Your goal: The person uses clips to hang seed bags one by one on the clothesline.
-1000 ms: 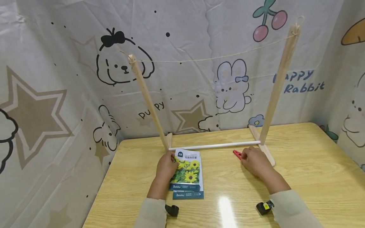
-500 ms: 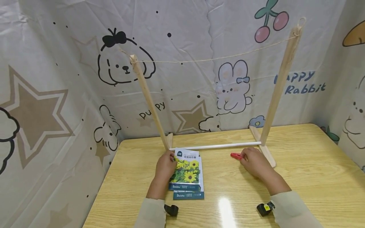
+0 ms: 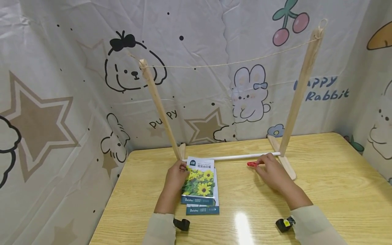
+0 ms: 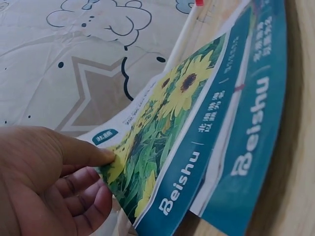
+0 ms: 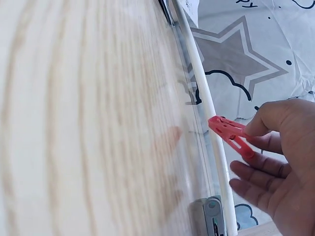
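Note:
My left hand (image 3: 177, 175) pinches the left edge of a seed packet (image 3: 200, 182) printed with yellow sunflowers. In the left wrist view the thumb lies on the packet's printed front, and that edge tilts up. Under it a second seed packet (image 3: 203, 210) lies on the table, mostly hidden, its teal "Beishu" band showing. My right hand (image 3: 271, 172) holds a red clothespin (image 5: 231, 135) between thumb and fingers, just over the table near the white rod. In the right wrist view the other fingers of that hand are loosely bent.
A wooden frame stands at the back, with a left post (image 3: 160, 109), a right post (image 3: 301, 92) and a white rod (image 3: 245, 156) low between them. A thin string (image 3: 226, 63) sags between the post tops. Behind hangs a printed cloth (image 3: 202, 92). The wooden table (image 3: 245, 190) spreads in front.
The red clothespin has swung level and shifted slightly left and up with my right hand. The top seed packet has risen a little at its upper end as my left hand moved slightly left.

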### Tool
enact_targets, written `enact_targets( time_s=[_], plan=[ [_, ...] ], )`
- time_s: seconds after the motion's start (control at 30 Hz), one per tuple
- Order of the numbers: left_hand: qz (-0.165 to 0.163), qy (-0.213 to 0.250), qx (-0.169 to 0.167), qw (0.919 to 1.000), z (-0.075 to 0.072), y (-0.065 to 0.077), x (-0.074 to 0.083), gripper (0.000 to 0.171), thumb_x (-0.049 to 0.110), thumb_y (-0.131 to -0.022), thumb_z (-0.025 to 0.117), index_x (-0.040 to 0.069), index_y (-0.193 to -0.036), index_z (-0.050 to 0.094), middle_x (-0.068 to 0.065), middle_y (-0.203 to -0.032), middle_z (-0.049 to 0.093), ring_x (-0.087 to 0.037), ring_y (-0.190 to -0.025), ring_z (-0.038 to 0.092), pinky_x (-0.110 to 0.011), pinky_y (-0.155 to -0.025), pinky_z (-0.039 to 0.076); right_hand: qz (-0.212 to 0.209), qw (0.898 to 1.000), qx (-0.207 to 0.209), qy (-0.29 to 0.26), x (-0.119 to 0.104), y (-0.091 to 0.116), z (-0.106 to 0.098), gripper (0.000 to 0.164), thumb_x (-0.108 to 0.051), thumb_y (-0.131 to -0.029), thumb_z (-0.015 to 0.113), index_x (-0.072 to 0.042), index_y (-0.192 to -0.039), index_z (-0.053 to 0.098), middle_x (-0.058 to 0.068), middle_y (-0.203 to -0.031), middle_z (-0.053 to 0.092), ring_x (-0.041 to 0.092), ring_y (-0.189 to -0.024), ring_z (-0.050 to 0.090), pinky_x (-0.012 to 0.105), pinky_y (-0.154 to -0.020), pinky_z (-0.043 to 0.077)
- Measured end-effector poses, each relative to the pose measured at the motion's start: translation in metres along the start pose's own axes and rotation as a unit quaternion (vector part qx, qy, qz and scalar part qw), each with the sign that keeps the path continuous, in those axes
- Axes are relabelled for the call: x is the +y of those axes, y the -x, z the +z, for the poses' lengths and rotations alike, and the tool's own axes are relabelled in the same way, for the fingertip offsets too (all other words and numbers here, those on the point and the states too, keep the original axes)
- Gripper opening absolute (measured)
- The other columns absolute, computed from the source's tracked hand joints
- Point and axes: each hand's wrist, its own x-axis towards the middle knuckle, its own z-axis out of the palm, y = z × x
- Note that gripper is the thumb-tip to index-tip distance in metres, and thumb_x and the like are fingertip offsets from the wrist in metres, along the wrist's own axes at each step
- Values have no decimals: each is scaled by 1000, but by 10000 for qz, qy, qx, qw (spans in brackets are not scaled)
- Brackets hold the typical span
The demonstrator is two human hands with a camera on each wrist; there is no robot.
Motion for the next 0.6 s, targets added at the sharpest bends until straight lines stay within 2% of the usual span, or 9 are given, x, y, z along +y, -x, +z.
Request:
enact_targets(
  time_s=[0.1,0.23,0.37,0.6],
  plan=[
    [2,179,-70,9998,-2,0,0,16,6,-92,70,6,-107,63,-9,-100,65,-20,-89,60,-32,-76,51,-66,9997,49,-217,-1,0,0,17,-13,-95,62,-5,-110,64,14,-116,53,34,-106,62,52,-93,51],
    [22,429,-176,9989,-3,0,0,17,7,-93,69,5,-109,64,-10,-102,64,-20,-90,60,-31,-77,52,-233,9983,87,-524,-2,0,-1,18,-9,-95,61,-5,-113,65,12,-116,50,39,-116,61,54,-100,51],
    [-4,723,-253,9971,-5,0,2,17,8,-93,69,4,-109,65,-10,-102,63,-20,-90,59,-30,-77,51,-413,9970,197,-628,-3,0,-1,16,-7,-95,62,-5,-110,66,11,-114,50,38,-113,62,52,-98,53],
    [-128,1158,-344,9926,-8,-2,5,17,9,-94,70,4,-109,65,-11,-102,63,-21,-90,59,-30,-76,51,-913,9925,606,-536,-3,-1,1,11,-6,-93,66,-8,-103,70,7,-109,54,27,-102,63,49,-94,55]
  ],
)
